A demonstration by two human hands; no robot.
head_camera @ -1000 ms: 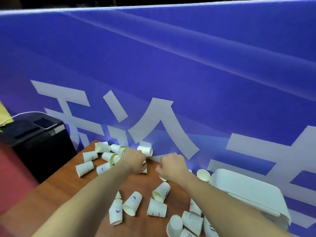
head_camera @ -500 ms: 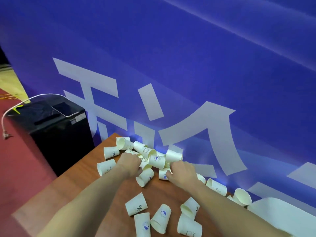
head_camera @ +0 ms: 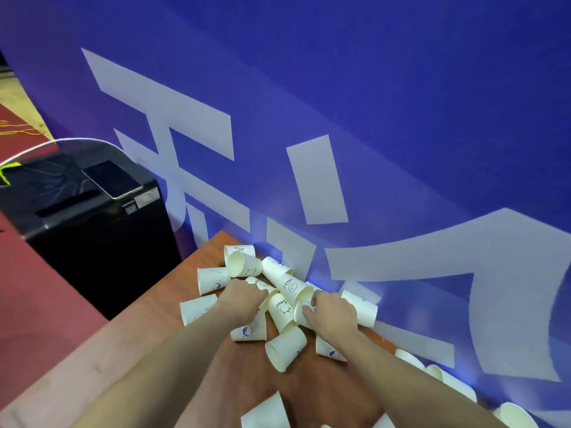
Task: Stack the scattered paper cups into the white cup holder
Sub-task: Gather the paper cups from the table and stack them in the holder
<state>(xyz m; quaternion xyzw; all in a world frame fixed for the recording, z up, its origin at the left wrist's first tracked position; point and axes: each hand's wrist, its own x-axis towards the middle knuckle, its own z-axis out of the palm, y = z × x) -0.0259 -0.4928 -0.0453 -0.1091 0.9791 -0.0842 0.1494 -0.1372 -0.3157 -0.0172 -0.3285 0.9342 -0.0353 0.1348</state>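
Matt paper cups (head_camera: 285, 350) on smooth wood-look table (head_camera: 129, 341) (slightly glossy).

Event/expo hall, prob: big blue banner (head_camera: 370, 103) w/ white lettering (red carpet (head_camera: 46, 304)).

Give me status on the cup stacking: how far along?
Early. Done: nothing visibly stacked in a holder; the white cup holder is out of view now. In hand: the left hand and right hand are both in the pile of white printed paper cups on the brown wooden table, apparently gathering them; whether either grips a cup is unclear. Left: loose cups lie scattered on their sides across the table.
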